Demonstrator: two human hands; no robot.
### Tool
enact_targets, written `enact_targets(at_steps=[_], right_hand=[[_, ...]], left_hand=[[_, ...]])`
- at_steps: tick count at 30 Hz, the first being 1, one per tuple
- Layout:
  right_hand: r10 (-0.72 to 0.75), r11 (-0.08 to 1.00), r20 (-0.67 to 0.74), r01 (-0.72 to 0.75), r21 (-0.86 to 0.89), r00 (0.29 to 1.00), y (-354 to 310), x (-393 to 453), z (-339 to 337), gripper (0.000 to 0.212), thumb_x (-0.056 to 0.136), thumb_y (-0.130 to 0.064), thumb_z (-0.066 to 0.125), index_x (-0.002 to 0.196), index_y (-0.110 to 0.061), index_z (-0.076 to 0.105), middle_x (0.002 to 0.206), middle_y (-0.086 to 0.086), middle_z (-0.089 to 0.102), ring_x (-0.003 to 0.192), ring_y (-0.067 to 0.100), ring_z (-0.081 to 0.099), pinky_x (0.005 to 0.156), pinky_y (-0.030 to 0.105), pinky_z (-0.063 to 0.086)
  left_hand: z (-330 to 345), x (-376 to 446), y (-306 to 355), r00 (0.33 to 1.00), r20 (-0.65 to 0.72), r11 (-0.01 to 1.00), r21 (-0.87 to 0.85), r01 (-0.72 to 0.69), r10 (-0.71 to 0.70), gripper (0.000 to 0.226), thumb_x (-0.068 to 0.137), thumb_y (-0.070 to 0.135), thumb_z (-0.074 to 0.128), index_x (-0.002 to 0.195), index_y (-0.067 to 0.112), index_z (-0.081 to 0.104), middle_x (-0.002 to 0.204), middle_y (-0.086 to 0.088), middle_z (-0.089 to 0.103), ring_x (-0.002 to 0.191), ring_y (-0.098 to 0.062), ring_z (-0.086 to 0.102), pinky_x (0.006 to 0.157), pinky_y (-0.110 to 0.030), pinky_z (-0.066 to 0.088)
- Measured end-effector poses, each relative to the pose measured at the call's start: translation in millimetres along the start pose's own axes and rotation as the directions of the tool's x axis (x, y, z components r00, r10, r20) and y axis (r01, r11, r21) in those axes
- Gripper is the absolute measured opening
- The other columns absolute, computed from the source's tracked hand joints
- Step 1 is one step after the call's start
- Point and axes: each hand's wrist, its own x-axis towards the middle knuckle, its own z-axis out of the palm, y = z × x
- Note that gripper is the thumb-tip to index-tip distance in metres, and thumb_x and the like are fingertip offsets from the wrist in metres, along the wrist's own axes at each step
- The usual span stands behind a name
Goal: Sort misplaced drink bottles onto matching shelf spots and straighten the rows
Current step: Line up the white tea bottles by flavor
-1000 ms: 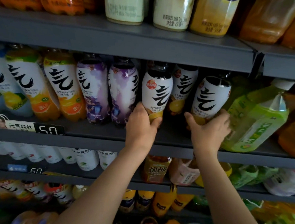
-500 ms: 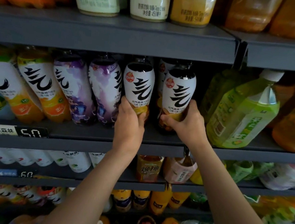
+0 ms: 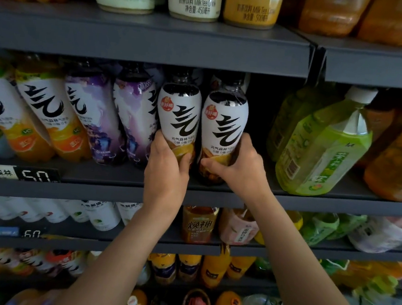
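Two dark cola bottles with white labels stand side by side at the front of the middle shelf (image 3: 324, 203). My left hand (image 3: 167, 166) grips the base of the left cola bottle (image 3: 178, 116). My right hand (image 3: 239, 165) grips the lower part of the right cola bottle (image 3: 224, 127), thumb across its front. The two bottles nearly touch. To their left stand two purple-label bottles (image 3: 135, 117) and orange-label bottles (image 3: 42, 116) of the same brand.
A dark gap lies right of the cola bottles, then green tea bottles (image 3: 324, 148) leaning left and an orange bottle (image 3: 398, 160). Milk tea bottles (image 3: 193, 1) line the shelf above. A price tag (image 3: 18, 173) sits on the shelf edge at left. Lower shelves hold mixed drinks.
The right cola bottle has slid left in my right hand until it stands beside the left one. The gap to the green tea bottles has widened.
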Motion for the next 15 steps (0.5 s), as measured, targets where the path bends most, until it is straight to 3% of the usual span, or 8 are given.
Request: enact_targets(at_steps=[2, 6, 8, 10, 12, 15], right_hand=[[0.008, 1.0, 0.075, -0.009, 0.006, 0.997, 0.6, 1.5, -5.1, 0.066, 0.074, -0.021, 0.078, 0.129, -0.012, 0.042, 0.116, -0.007, 0.054, 0.103, 0.001, 0.046, 0.067, -0.002, 0.039], [0.052, 0.998, 0.278, -0.063, 0.03, 0.959, 7.8, 5.4, -27.9, 0.05, 0.083, -0.003, 0.064, 0.13, -0.011, 0.049, 0.12, -0.003, 0.057, 0.113, 0.011, 0.052, 0.093, 0.021, 0.044], [0.084, 0.989, 0.133, -0.099, 0.109, 0.988, 11.7, 13.3, -36.2, 0.04, 0.087, 0.004, 0.054, 0.126, -0.007, 0.055, 0.117, -0.001, 0.059, 0.111, 0.012, 0.055, 0.095, 0.021, 0.043], [0.111, 0.992, -0.031, -0.109, 0.061, 0.993, 15.1, 27.7, -37.2, 0.033, 0.089, -0.008, 0.059, 0.122, -0.006, 0.059, 0.119, 0.005, 0.063, 0.109, 0.016, 0.058, 0.099, 0.031, 0.045], [0.13, 0.991, -0.05, -0.131, -0.018, 0.99, 11.9, 39.5, -28.9, 0.041, 0.087, -0.021, 0.065, 0.125, -0.008, 0.058, 0.124, 0.007, 0.062, 0.115, 0.02, 0.056, 0.1, 0.032, 0.044], [0.158, 0.985, -0.061, -0.162, -0.066, 0.986, 6.4, 51.2, -13.3, 0.042, 0.089, -0.015, 0.06, 0.13, -0.01, 0.053, 0.129, 0.008, 0.058, 0.121, 0.023, 0.051, 0.089, 0.024, 0.039]], left_hand=[[0.3, -2.2, 0.2, 1.0, -0.021, 1.0, -0.009, 0.014, -0.014, 0.064, 0.089, 0.018, 0.061, 0.142, 0.006, 0.028, 0.14, -0.008, 0.041, 0.13, -0.021, 0.039, 0.102, -0.028, 0.035], [2.3, -5.7, 1.4, 0.999, -0.045, 1.0, -0.014, 0.024, -0.024, 0.062, 0.088, 0.019, 0.061, 0.14, 0.006, 0.031, 0.137, -0.008, 0.041, 0.128, -0.02, 0.039, 0.102, -0.028, 0.033], [1.7, -5.4, 1.2, 0.999, -0.04, 0.999, -0.011, 0.033, -0.033, 0.062, 0.088, 0.02, 0.061, 0.14, 0.006, 0.031, 0.137, -0.008, 0.042, 0.128, -0.021, 0.04, 0.103, -0.03, 0.034], [0.2, -3.3, 0.0, 0.999, -0.022, 1.0, 0.01, 0.027, -0.027, 0.061, 0.088, 0.022, 0.061, 0.139, 0.006, 0.032, 0.136, -0.008, 0.043, 0.126, -0.022, 0.042, 0.101, -0.031, 0.036], [-2.2, -1.3, -1.8, 1.0, -0.003, 0.999, 0.036, 0.023, -0.023, 0.06, 0.088, 0.023, 0.062, 0.138, 0.006, 0.033, 0.135, -0.008, 0.044, 0.125, -0.022, 0.043, 0.098, -0.032, 0.037], [-4.3, -1.5, -2.0, 1.0, 0.011, 0.999, 0.041, 0.024, -0.024, 0.061, 0.088, 0.023, 0.061, 0.138, 0.007, 0.032, 0.136, -0.008, 0.043, 0.125, -0.023, 0.043, 0.098, -0.033, 0.038]])
